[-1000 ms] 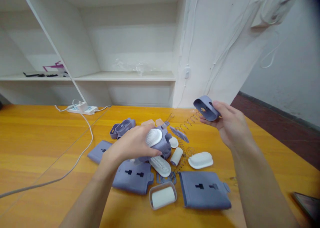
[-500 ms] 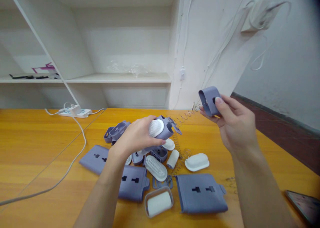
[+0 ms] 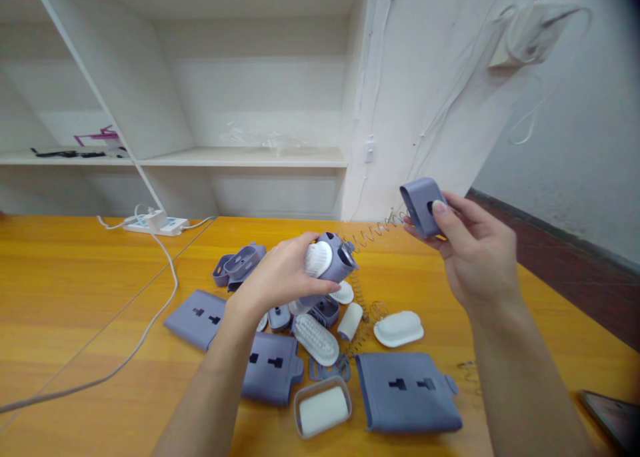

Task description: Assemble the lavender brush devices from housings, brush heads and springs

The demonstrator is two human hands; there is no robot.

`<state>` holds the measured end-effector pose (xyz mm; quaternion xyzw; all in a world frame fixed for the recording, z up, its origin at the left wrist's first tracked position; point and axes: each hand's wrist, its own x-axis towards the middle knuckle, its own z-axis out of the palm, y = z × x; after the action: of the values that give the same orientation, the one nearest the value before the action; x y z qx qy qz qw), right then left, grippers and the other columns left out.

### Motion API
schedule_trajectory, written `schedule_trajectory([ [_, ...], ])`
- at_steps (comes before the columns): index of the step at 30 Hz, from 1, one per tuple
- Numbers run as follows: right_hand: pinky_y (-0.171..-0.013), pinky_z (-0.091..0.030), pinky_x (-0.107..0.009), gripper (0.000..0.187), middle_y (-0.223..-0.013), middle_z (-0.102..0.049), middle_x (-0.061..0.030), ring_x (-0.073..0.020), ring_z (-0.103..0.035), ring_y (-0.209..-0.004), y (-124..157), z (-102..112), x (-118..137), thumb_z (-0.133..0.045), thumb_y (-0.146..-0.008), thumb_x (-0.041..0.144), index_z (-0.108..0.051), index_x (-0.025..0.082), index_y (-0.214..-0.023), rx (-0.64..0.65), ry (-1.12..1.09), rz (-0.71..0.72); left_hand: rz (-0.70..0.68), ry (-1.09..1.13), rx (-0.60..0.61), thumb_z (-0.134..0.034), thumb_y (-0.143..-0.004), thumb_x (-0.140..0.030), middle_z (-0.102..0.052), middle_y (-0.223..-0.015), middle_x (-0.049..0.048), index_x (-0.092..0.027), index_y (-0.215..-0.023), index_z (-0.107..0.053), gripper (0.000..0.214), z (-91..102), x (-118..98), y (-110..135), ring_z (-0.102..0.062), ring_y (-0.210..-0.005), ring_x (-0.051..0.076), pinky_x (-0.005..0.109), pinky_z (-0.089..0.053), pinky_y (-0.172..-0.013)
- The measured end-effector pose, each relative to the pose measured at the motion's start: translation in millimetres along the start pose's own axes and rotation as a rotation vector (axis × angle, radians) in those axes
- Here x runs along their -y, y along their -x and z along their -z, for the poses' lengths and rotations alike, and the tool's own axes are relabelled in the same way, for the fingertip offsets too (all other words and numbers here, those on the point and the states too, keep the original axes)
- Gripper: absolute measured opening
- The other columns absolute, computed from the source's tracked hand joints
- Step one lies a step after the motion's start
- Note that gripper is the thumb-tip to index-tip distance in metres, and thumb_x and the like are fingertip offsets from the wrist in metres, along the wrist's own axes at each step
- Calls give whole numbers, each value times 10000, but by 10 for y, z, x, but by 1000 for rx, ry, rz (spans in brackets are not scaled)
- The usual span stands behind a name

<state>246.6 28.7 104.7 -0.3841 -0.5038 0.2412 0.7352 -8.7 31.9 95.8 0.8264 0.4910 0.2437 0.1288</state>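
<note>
A person's left hand (image 3: pixel 280 268) grips a white-padded purple piece (image 3: pixel 338 262), the right hand (image 3: pixel 475 257) a purple shell (image 3: pixel 420 203); a power strip (image 3: pixel 173 227) lies near the tabletop's (image 3: pixel 80 263) far edge.

Orange wooden table (image 3: pixel 90 270), grey-purple panels (image 3: pixel 410 409), clear tray (image 3: pixel 311 388), power strip (image 3: pixel 173 227)

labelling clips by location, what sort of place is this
Likely an indoor workroom, though it could be an office corner: loose purple-grey plastic parts are spread over a wood-toned table, with a power strip near its back edge and white shelving behind.

White power strip (image 3: pixel 173 227) near pale shelving (image 3: pixel 235 159)
</note>
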Motion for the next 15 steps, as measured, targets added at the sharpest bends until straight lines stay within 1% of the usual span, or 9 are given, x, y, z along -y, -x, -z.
schedule_trajectory([
  [3,-739,-620,-414,328,-970,-703,-40,-188,-710,-767,2,0,-21,-713,-814,384,-695,245,-1111,33,64,37,-12,-17,-12,-746,-646,-552,-662,-1192,69,-212,-1257,-545,727,0,-15,5,-631,-1048,282,374,-481,-866],
  [6,-761,-612,-423,352,-1006,-693,-46,-188,-704,-778,2,-3,-51,-698,-824,396,-681,262,-1149,33,133,86,-26,-45,-9,-752,-647,-528,-666,-1179,63,-222,-1227,-563,683,-6,-25,11,-629,-1045,287,373,-479,-853],
  [10,-852,-581,-463,370,-1064,-680,-55,-205,-700,-853,5,-13,-78,-693,-830,387,-666,267,-1179,34,170,143,-23,-38,49,-740,-651,-552,-679,-1117,44,-240,-1205,-574,657,-19,-11,11,-634,-1005,283,357,-484,-798],
  [15,-895,-562,-476,364,-1086,-673,-58,-211,-690,-904,18,-46,-86,-686,-838,372,-664,259,-1183,20,172,193,-22,-35,84,-730,-650,-583,-679,-1119,51,-232,-1208,-575,678,-22,-6,15,-636,-990,282,360,-480,-808],
])
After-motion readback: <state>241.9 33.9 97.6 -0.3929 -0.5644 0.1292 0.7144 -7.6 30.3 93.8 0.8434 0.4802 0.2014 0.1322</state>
